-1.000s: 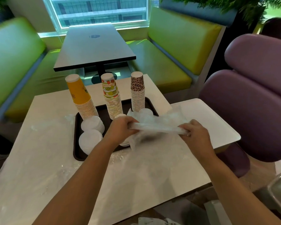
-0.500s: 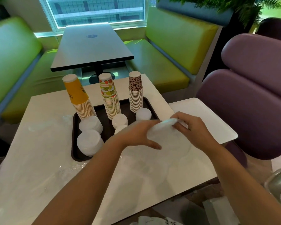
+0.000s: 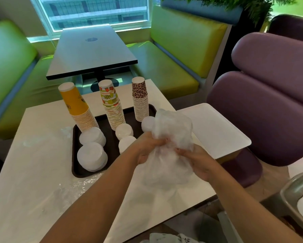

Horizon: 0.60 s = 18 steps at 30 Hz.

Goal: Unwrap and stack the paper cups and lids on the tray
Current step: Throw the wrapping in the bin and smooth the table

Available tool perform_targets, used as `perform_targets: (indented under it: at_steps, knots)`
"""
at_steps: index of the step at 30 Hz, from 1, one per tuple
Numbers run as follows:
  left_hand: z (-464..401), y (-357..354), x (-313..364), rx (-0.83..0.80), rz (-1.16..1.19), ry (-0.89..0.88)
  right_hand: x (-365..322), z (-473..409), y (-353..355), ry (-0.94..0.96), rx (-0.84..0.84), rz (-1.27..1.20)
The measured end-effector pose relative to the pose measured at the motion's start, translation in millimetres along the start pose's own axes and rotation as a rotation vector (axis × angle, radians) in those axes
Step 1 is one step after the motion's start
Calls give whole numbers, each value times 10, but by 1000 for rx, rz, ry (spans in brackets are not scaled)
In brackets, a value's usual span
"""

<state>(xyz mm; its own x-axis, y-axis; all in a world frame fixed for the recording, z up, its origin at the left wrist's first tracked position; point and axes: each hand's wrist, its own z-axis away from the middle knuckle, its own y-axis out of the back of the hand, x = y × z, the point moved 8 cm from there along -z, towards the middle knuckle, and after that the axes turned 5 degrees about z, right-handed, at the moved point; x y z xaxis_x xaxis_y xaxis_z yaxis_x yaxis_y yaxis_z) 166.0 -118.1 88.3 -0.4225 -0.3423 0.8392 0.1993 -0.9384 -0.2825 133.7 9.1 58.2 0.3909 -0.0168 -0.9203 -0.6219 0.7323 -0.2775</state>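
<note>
At the centre of the frame both hands bunch a clear plastic wrapper (image 3: 170,148) above the white table (image 3: 42,172); the left hand (image 3: 148,148) has its fingers curled into the film on the left side, and the right hand (image 3: 198,162) clutches the film from the lower right; the wrapper balloons up between and above them, crumpled and cloudy, and whether anything is left inside it cannot be told.

The dark tray (image 3: 75,155) lies left of centre; along its far edge stand three upturned stacks of paper cups: a yellow stack (image 3: 77,106) at the left, a fruit-print stack (image 3: 111,104) in the middle, a leopard-print stack (image 3: 139,99) at the right; in front of them sit white lids in low piles, two large piles (image 3: 92,148) at the left and smaller piles (image 3: 124,132) nearer the hands, one partly hidden behind the film.

By the look of things the cups and lids are already out and stacked, so the step in hand seems to be clearing the spent wrap; the film should be nearly weightless, limp and slippery, springing open if let go, so a full-fist squeeze around the bunched middle suits it better than a fingertip pinch; the tall cup stacks look light and easily toppled, so the wrap is best carried clear of them; a white tray (image 3: 217,130) lies right of centre beside a purple chair (image 3: 269,106).
</note>
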Motion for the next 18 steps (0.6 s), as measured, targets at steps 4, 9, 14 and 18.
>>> perform_targets:
  at_steps: [4, 9, 14, 18]
  knots:
    - [-23, 4, -88, -174, -120, 57, 5, -18, 264, 16, 86, -69]
    - [-116, 39, -100, -215, 71, 20, -167, 6, 304, 109, -22, -201]
    - [-82, -20, -7, -232, 11, -22, -213, 56, 353, 57, 7, -204]
    - [131, -157, 77, -576, -566, -106, -337, 104, 447, -44, 154, 154]
